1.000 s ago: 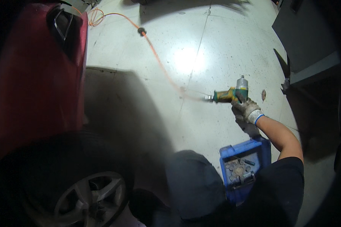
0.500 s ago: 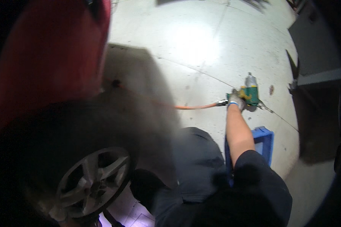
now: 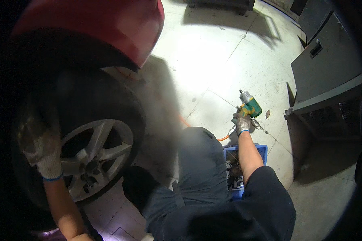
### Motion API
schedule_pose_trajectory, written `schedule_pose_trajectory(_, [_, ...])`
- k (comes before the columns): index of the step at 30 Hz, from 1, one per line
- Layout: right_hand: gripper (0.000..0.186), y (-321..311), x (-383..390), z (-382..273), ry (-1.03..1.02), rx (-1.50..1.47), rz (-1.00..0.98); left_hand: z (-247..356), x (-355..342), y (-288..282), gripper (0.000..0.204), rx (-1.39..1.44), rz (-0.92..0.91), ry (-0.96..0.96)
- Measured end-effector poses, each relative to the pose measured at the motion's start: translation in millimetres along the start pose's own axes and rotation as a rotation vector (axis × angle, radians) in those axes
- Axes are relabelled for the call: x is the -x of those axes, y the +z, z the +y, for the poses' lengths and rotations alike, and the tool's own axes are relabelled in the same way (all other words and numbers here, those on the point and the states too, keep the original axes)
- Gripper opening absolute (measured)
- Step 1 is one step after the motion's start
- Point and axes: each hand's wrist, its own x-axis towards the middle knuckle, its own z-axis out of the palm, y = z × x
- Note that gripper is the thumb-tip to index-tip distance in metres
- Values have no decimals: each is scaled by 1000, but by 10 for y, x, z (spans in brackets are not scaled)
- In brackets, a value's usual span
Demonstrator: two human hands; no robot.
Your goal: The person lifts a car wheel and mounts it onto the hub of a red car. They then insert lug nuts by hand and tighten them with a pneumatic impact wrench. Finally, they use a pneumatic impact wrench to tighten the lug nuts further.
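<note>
I see the right hand (image 3: 242,122) gripping the impact wrench (image 3: 251,107), right of the wheel (image 3: 96,144). Left hand (image 3: 40,146) at its left — hold, I can't tell.

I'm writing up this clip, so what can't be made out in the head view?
All in head view:
Left hand: blur and darkness hide whether its fingers touch the tire.
Power tool: handle mostly covered by the right hand.
Orange hose: middle stretch hidden behind the person's knee.
Blue bin: contents partly covered by the right forearm.
Red car: cut off by the top edge.
</note>
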Motion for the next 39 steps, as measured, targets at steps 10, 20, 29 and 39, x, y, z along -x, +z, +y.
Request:
schedule_pose_trajectory(10, [38,-921,1667,-2386,-1230,394,-185,350,645,-1103,40,1911,-145,-231])
schedule_pose_trajectory(20, [46,-442,4367,-3003,-1892,1032,-859,849,2544,-773,58,3072,-511,-494])
schedule_pose_trajectory(29, [45,111,4909,-2681,-2098,947,-1046,493,3399,-439,51,2606,-584,-730])
schedule_pose_trajectory(39, [40,260,5236,-2747,-2076,1166,-1089,435,3442,-250,44,2853,-445,-838])
